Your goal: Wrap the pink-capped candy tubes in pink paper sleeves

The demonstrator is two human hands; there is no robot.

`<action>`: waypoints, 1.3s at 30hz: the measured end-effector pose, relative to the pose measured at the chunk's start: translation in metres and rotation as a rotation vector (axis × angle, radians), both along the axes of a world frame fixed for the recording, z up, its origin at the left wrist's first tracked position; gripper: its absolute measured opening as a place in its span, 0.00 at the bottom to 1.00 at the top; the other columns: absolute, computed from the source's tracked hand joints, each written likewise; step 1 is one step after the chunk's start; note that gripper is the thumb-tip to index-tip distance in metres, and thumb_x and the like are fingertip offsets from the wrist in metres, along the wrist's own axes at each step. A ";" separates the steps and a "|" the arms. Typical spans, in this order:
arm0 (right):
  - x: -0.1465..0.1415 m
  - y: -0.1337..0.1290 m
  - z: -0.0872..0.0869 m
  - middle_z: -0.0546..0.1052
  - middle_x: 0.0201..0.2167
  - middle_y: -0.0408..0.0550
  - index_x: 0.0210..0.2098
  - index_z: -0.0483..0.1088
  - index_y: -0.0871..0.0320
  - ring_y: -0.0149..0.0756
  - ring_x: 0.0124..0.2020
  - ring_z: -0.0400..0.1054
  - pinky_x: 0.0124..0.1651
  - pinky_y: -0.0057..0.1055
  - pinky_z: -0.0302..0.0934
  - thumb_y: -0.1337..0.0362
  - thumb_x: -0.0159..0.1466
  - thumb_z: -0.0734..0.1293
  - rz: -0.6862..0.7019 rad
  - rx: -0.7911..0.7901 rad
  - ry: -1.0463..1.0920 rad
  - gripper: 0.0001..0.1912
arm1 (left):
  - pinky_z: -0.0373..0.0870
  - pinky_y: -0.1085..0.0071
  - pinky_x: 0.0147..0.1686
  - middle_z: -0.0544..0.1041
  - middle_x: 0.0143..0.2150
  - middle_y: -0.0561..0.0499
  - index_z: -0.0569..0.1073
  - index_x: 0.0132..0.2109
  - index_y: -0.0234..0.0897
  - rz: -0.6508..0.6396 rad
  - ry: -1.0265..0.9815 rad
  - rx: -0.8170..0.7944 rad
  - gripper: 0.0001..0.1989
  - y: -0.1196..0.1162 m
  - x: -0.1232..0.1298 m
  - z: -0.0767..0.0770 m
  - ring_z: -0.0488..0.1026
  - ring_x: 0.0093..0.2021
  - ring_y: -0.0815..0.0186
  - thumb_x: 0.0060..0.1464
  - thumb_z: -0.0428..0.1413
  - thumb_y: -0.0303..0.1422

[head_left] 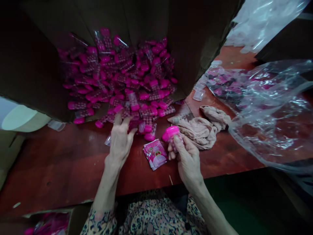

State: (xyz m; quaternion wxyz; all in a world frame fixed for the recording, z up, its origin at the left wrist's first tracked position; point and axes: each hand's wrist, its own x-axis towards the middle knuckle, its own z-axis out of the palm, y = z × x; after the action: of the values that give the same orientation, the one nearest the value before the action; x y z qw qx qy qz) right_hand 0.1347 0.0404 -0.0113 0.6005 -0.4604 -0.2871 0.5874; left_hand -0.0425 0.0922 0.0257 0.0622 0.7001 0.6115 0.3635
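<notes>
In my right hand point(187, 155) is a small clear bottle with a bright pink cap point(172, 130); the thumb lies along its side. Another pink shape shows just behind that cap, and I cannot tell whether it is a second bottle. My left hand point(121, 135) reaches to the front of a heap of pink-capped bottles point(133, 99), its fingers apart and touching the nearest ones. The bottles look filled with small round pink beads. Between my hands a small stack of pink printed cards or packets point(156, 155) lies on the red table point(80, 163).
A large cardboard box point(195, 42) on its side holds the heap. Right of my right hand lies a crumpled beige cloth point(202, 130). Clear plastic bags point(269, 127) with pink pieces spread further right. A white bowl point(24, 119) stands at left; a box of pink items point(52, 223) sits below.
</notes>
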 end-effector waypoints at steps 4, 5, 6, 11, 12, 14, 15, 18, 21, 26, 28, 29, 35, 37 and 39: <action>0.002 0.000 0.000 0.68 0.20 0.37 0.32 0.68 0.59 0.21 0.16 0.55 0.18 0.20 0.52 0.59 0.62 0.66 -0.008 0.020 0.001 0.09 | 0.66 0.50 0.45 0.70 0.45 0.41 0.74 0.37 0.37 0.018 0.322 -0.140 0.09 -0.035 -0.017 -0.002 0.64 0.48 0.48 0.48 0.53 0.24; 0.003 0.000 -0.001 0.68 0.20 0.37 0.31 0.68 0.59 0.21 0.16 0.55 0.18 0.20 0.52 0.59 0.62 0.66 -0.009 0.022 0.005 0.09 | 0.65 0.51 0.45 0.70 0.44 0.41 0.73 0.40 0.37 0.005 0.351 -0.169 0.11 -0.044 -0.022 -0.001 0.64 0.48 0.49 0.49 0.52 0.24; 0.003 0.000 -0.001 0.69 0.19 0.37 0.31 0.68 0.59 0.21 0.16 0.55 0.18 0.20 0.52 0.58 0.62 0.66 -0.011 0.022 0.010 0.09 | 0.65 0.51 0.47 0.69 0.46 0.41 0.72 0.44 0.37 -0.010 0.364 -0.193 0.13 -0.051 -0.027 0.001 0.63 0.50 0.49 0.51 0.50 0.25; 0.004 0.004 0.001 0.69 0.20 0.37 0.29 0.68 0.58 0.20 0.16 0.55 0.18 0.19 0.52 0.58 0.61 0.66 -0.028 0.039 0.033 0.10 | 0.61 0.54 0.53 0.66 0.56 0.42 0.66 0.53 0.39 -0.087 0.202 -0.176 0.18 -0.069 -0.030 0.018 0.61 0.57 0.52 0.54 0.52 0.32; 0.004 0.006 0.003 0.69 0.20 0.37 0.29 0.67 0.58 0.20 0.16 0.55 0.19 0.19 0.53 0.58 0.61 0.66 -0.027 0.045 0.040 0.10 | 0.63 0.56 0.51 0.70 0.52 0.43 0.69 0.49 0.39 -0.082 0.143 -0.134 0.15 -0.066 -0.022 0.020 0.64 0.54 0.54 0.54 0.54 0.33; 0.004 0.008 0.007 0.69 0.20 0.37 0.29 0.67 0.58 0.20 0.16 0.56 0.19 0.19 0.53 0.59 0.61 0.66 -0.026 0.057 0.054 0.09 | 0.66 0.60 0.45 0.75 0.41 0.46 0.72 0.40 0.37 -0.037 0.095 -0.072 0.07 -0.057 0.001 0.020 0.69 0.45 0.57 0.54 0.55 0.34; 0.004 0.008 0.009 0.69 0.20 0.37 0.29 0.67 0.57 0.20 0.16 0.56 0.19 0.19 0.53 0.59 0.61 0.67 -0.028 0.059 0.058 0.09 | 0.66 0.60 0.42 0.76 0.35 0.46 0.73 0.35 0.36 -0.006 0.146 -0.071 0.07 -0.051 0.014 0.018 0.69 0.40 0.57 0.54 0.55 0.35; 0.006 0.006 0.012 0.70 0.20 0.36 0.28 0.67 0.57 0.20 0.16 0.56 0.19 0.19 0.53 0.59 0.61 0.67 -0.044 0.053 0.057 0.09 | 0.63 0.59 0.35 0.75 0.29 0.44 0.74 0.31 0.35 0.025 0.379 -0.183 0.12 -0.034 0.047 0.006 0.68 0.33 0.56 0.54 0.54 0.39; 0.010 0.000 0.009 0.70 0.19 0.36 0.28 0.67 0.57 0.20 0.15 0.56 0.18 0.19 0.53 0.59 0.61 0.67 -0.057 0.044 0.033 0.09 | 0.61 0.59 0.35 0.76 0.30 0.43 0.74 0.33 0.34 0.016 0.436 -0.225 0.12 -0.030 0.056 -0.003 0.68 0.33 0.55 0.55 0.53 0.39; 0.013 -0.004 0.004 0.69 0.19 0.36 0.29 0.67 0.58 0.20 0.15 0.55 0.18 0.19 0.52 0.59 0.61 0.67 -0.009 0.025 0.032 0.09 | 0.61 0.60 0.38 0.76 0.36 0.45 0.75 0.38 0.36 -0.033 0.298 -0.157 0.12 -0.041 0.042 -0.003 0.67 0.40 0.55 0.54 0.55 0.40; 0.012 -0.003 0.003 0.68 0.19 0.36 0.29 0.67 0.58 0.20 0.15 0.55 0.18 0.19 0.52 0.58 0.61 0.66 0.019 0.025 0.035 0.10 | 0.61 0.59 0.39 0.76 0.36 0.44 0.75 0.37 0.36 -0.027 0.341 -0.191 0.12 -0.041 0.041 -0.004 0.67 0.41 0.54 0.55 0.53 0.40; 0.011 -0.003 0.003 0.68 0.19 0.36 0.29 0.67 0.58 0.20 0.15 0.54 0.18 0.19 0.52 0.58 0.61 0.66 0.024 0.025 0.032 0.10 | 0.61 0.59 0.39 0.76 0.36 0.43 0.75 0.37 0.36 -0.015 0.363 -0.216 0.13 -0.041 0.043 -0.005 0.67 0.41 0.53 0.55 0.52 0.40; 0.017 -0.008 0.002 0.69 0.21 0.36 0.33 0.68 0.57 0.21 0.17 0.57 0.21 0.19 0.54 0.59 0.62 0.66 -0.005 0.056 -0.140 0.07 | 0.60 0.57 0.40 0.75 0.37 0.42 0.75 0.38 0.34 -0.003 0.376 -0.198 0.17 -0.051 0.051 -0.007 0.65 0.44 0.50 0.51 0.55 0.45; 0.019 -0.011 0.004 0.69 0.22 0.37 0.35 0.68 0.57 0.22 0.18 0.58 0.22 0.20 0.55 0.59 0.63 0.65 0.001 0.063 -0.239 0.07 | 0.60 0.56 0.39 0.74 0.37 0.42 0.74 0.39 0.32 -0.038 0.421 -0.237 0.17 -0.058 0.051 -0.008 0.65 0.45 0.48 0.50 0.57 0.43; 0.020 -0.013 0.005 0.68 0.22 0.37 0.38 0.69 0.57 0.22 0.19 0.57 0.22 0.21 0.55 0.59 0.63 0.64 0.021 0.051 -0.289 0.08 | 0.60 0.56 0.38 0.74 0.37 0.42 0.74 0.40 0.31 -0.047 0.411 -0.281 0.15 -0.061 0.050 -0.012 0.65 0.44 0.49 0.49 0.59 0.39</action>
State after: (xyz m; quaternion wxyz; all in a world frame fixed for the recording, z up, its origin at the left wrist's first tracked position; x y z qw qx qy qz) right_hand 0.1546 0.0278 -0.0061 0.5581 -0.5219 -0.3902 0.5137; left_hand 0.0071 0.0311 0.0134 0.0416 0.7578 0.6394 0.1234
